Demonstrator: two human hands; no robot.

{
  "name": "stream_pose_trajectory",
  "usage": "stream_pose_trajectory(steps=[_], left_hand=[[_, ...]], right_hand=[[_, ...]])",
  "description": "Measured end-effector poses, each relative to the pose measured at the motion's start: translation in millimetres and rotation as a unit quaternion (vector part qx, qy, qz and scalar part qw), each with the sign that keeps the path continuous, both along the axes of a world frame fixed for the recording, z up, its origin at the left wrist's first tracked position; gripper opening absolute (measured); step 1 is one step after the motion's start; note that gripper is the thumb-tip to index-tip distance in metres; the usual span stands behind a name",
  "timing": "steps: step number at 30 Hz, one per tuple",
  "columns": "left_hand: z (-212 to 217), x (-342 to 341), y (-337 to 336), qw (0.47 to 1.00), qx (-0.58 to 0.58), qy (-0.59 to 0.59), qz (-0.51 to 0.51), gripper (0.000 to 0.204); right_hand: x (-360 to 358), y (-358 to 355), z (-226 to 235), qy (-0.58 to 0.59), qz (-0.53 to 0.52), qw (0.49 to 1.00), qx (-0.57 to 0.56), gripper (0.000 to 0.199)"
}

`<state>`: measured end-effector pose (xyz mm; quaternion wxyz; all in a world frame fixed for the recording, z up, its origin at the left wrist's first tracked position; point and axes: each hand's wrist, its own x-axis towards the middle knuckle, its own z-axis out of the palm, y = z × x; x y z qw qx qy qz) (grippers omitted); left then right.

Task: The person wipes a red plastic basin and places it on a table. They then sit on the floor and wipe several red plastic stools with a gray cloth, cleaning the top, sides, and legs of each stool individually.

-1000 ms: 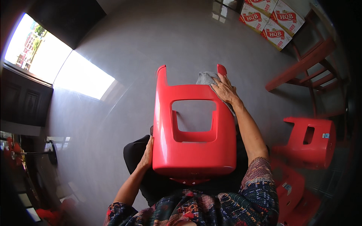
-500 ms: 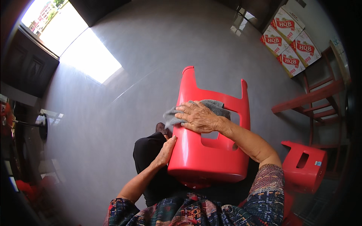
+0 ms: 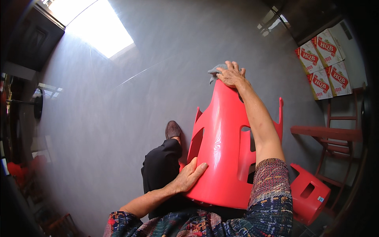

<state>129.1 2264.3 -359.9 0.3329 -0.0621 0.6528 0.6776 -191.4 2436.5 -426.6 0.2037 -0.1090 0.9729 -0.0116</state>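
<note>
A red plastic stool (image 3: 218, 146) lies on its side across my lap, with one broad leg facing up and the leg ends pointing away from me. My left hand (image 3: 189, 176) grips the stool low on its left side, near the seat end, the thumb lying on the red surface. At the far tip of the upper leg my right hand (image 3: 232, 75) presses a grey cloth (image 3: 216, 71) over the end. Part of the cloth sticks out to the left of the fingers; the rest is hidden under the hand.
Another red stool (image 3: 310, 193) lies tipped over at my right. Beyond it stands a dark red wooden frame (image 3: 327, 133), with stacked white and red cartons (image 3: 324, 65) farther back. A dark door (image 3: 33, 35) is at the far left. My shoe (image 3: 173, 129) rests on the grey floor (image 3: 102, 118).
The stool has been turned, bringing a leg to the top. My right hand has moved forward with the cloth, from the stool's side to the leg tip. My left hand has shifted right and nearer me.
</note>
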Motion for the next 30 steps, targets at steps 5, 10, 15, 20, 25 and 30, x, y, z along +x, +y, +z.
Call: stream_pose_trajectory(steps=[5, 10, 15, 20, 25, 30], left_hand=[[-2.3, -1.1, -1.6, 1.000, -0.011, 0.004, 0.000, 0.051], [-5.4, -4.4, -1.5, 1.000, 0.002, 0.010, 0.008, 0.046], [-21.6, -2.4, 8.3, 0.996, 0.068, 0.018, 0.062, 0.067], [-51.0, -2.5, 4.6, 0.969, 0.236, -0.047, 0.052, 0.095], [-22.0, 2.4, 12.3, 0.961, 0.207, -0.102, 0.153, 0.101], [-24.4, 1.5, 7.9, 0.924, 0.328, -0.152, 0.125, 0.107]], right_hand=[[-3.6, -0.6, -6.1, -0.026, -0.075, 0.996, -0.032, 0.044], [29.1, -9.4, 25.1, -0.113, 0.028, 0.993, -0.008, 0.046], [103.6, -21.8, 71.4, -0.090, 0.158, 0.982, 0.053, 0.044], [196.0, -34.3, 117.7, -0.056, 0.240, 0.969, 0.031, 0.046], [299.7, -32.3, 154.1, 0.073, 0.236, 0.969, -0.025, 0.051], [369.8, -20.1, 179.1, 0.192, 0.172, 0.960, -0.106, 0.055]])
